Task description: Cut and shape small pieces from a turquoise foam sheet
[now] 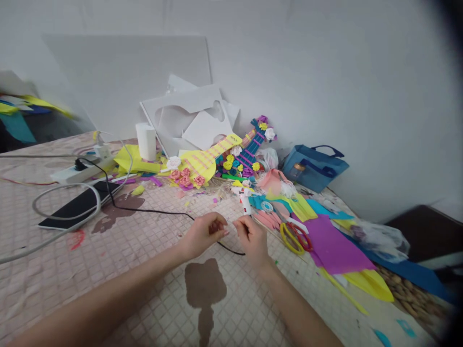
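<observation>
My left hand (207, 234) is raised just over the table, fingers curled in toward the thumb. Facing it, a small gap away, my right hand (252, 240) is closed in a pinch. Whatever the fingertips hold, if anything, is too small to make out. A black cable (152, 210) runs behind my left hand and ends near my right wrist. Just beyond my right hand lies a white glue gun (246, 202). Yellow-handled scissors (291, 239) and red-handled scissors (304, 235) rest to its right.
Behind stand a yellow paper guitar (202, 161) with pink roses and a blue one (251, 149) with flowers. Purple paper (333, 243) spreads at right, near a blue bag (314, 166). At left are a power strip (77, 171), a black tablet-like device (77, 205) and a white roll (146, 140).
</observation>
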The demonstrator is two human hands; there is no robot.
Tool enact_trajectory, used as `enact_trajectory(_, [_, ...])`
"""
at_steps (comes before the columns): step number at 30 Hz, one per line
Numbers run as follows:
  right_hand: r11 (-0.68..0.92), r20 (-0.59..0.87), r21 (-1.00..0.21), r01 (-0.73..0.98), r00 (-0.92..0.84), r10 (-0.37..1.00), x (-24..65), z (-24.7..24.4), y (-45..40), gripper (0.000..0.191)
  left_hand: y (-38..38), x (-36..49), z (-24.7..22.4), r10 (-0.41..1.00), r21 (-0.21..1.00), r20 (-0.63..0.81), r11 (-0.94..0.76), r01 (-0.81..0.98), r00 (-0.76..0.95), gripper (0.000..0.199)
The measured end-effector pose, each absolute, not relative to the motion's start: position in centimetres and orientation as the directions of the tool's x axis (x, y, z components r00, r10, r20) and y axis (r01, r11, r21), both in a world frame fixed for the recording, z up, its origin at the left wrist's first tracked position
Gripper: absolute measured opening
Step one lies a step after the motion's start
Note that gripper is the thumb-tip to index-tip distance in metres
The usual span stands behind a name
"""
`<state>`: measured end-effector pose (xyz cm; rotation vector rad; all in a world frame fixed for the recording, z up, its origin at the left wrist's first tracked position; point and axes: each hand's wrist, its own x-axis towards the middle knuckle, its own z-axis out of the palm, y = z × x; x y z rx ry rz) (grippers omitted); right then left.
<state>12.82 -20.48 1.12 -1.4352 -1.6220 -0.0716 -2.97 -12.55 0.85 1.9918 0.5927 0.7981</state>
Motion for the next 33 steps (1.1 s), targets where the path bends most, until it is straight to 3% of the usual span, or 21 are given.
enact_trajectory(5, [0.326, 0.618, -0.563, 0.759, 0.125, 0.776, 12.4, 1.2, -20.5, 0.012, -12.7, -2.7, 0.6, 0.677, 0.931, 0.284, -0.364, -0.027, 0.679, 0.023])
enact_trajectory(11, [0.215, 0.485, -0.653, 0.726, 0.183, 0.855, 12.3, 0.5, -20.2, 0.018, -13.3, -3.2, 0.9, 0.592, 0.817, 0.357, -0.573, 0.066, 0.722, 0.015])
enact_trajectory(18, [0.235, 0.479, -0.527, 0.817, 0.057, 0.876, 12.9, 0.4, -20.1, 0.016, -12.6, -3.8, 1.7, 0.534, 0.743, 0.318, -0.654, 0.144, 0.784, 0.023])
enact_trajectory(22, [0.270, 0.431, -0.477, 0.837, -0.046, 0.901, 13.3, 0.3, -20.0, 0.018, -11.9, -4.1, 1.7, 0.351, 0.470, 0.376, -0.870, 0.150, 0.857, 0.024])
enact_trajectory(25, [0.252, 0.396, -0.544, 0.800, -0.021, 0.918, 13.2, 0.1, -19.9, 0.018, -11.9, -4.2, 1.5, 0.253, 0.227, 0.423, -0.959, 0.169, 0.870, 0.025])
enact_trajectory(27, [0.245, 0.387, -0.593, 0.767, 0.005, 0.922, 13.0, 0.2, -19.9, 0.016, -12.0, -4.2, 1.5, 0.241, 0.144, 0.434, -0.970, 0.197, 0.868, 0.026])
enact_trajectory(30, [0.255, 0.380, -0.644, 0.722, 0.012, 0.925, 12.7, 0.5, -20.1, 0.010, -12.2, -4.2, 1.8, 0.273, 0.156, 0.419, -0.961, 0.228, 0.866, 0.027])
enact_trajectory(33, [0.272, 0.382, -0.702, 0.658, 0.026, 0.924, 12.7, 1.2, -20.2, 0.009, -11.8, -4.5, 2.5, 0.377, 0.284, 0.418, -0.918, 0.276, 0.826, 0.026])
